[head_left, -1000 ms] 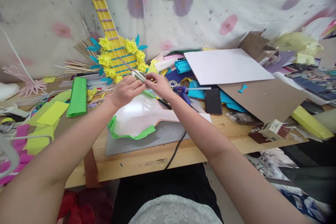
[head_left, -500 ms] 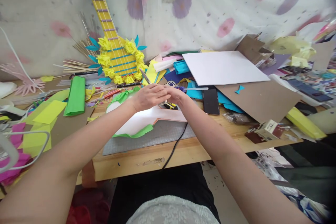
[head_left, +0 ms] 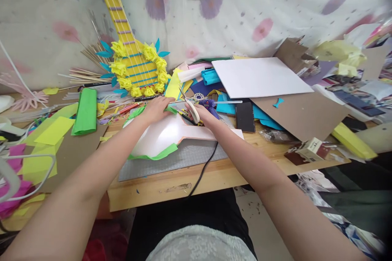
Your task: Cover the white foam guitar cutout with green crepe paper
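Observation:
A white guitar-shaped cutout (head_left: 159, 136) lies flat on the grey cutting mat (head_left: 186, 159), its rounded body edged with green crepe paper (head_left: 163, 153). My left hand (head_left: 157, 109) rests over the body's far edge, fingers closed on the green strip there; the fingertips are partly hidden. In my right hand (head_left: 200, 115) is a pair of scissors (head_left: 192, 111) with pale handles, blades raised and pointing up and left, near the left fingertips. Behind my right hand sits a blue-purple glue gun (head_left: 209, 107) with a clear glue stick in it.
A yellow paper guitar (head_left: 139, 69) with paper roses leans on the back curtain. A black phone (head_left: 245, 116), white board (head_left: 261, 77) and brown cardboard (head_left: 301, 116) lie right. At left are a green crepe roll (head_left: 85, 111) and yellow sheets. A black cable (head_left: 204, 169) crosses the front edge.
My hands were together over the cutout. They have drawn apart: the left moved left to the green strip, and the scissors now show clearly in the right.

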The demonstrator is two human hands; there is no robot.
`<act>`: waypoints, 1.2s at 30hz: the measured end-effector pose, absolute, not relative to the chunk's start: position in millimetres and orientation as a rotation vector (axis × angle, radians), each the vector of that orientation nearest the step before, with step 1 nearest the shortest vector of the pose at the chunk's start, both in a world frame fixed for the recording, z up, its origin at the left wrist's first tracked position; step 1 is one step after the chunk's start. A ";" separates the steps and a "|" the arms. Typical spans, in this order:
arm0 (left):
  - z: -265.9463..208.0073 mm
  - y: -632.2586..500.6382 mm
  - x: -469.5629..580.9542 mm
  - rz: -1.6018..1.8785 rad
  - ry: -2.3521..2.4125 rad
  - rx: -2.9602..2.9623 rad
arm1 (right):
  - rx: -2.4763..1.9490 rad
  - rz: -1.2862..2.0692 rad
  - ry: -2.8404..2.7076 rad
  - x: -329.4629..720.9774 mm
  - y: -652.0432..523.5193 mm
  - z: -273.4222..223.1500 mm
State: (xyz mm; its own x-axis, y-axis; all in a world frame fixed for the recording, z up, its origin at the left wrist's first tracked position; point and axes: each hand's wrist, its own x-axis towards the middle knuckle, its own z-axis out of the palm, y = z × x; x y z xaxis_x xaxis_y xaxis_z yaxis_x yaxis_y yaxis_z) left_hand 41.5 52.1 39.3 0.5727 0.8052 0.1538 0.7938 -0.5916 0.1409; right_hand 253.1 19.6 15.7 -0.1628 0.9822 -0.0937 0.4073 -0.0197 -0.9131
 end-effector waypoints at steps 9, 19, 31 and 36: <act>38.4 68.2 37.4 0.570 1.459 2.383 | -1.822 0.661 -2.036 259.5 5.7 8.5; 33.9 79.0 27.0 0.676 1.463 2.127 | -1.634 0.150 -2.393 267.7 -6.9 1.8; 22.8 82.4 20.1 0.779 1.353 2.019 | -1.687 0.135 -2.594 253.7 -0.9 23.4; 18.9 81.6 18.6 0.741 1.429 2.034 | -1.683 0.193 -2.655 251.5 2.4 24.1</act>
State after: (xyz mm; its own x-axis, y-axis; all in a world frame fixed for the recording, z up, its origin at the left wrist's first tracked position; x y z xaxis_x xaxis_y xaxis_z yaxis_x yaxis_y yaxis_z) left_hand 18.6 81.6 18.9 0.2864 0.9494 0.1287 0.6519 -0.2915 0.7001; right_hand 251.5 2.4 24.1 -0.4289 0.9005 -0.0715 0.9014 0.4215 -0.0993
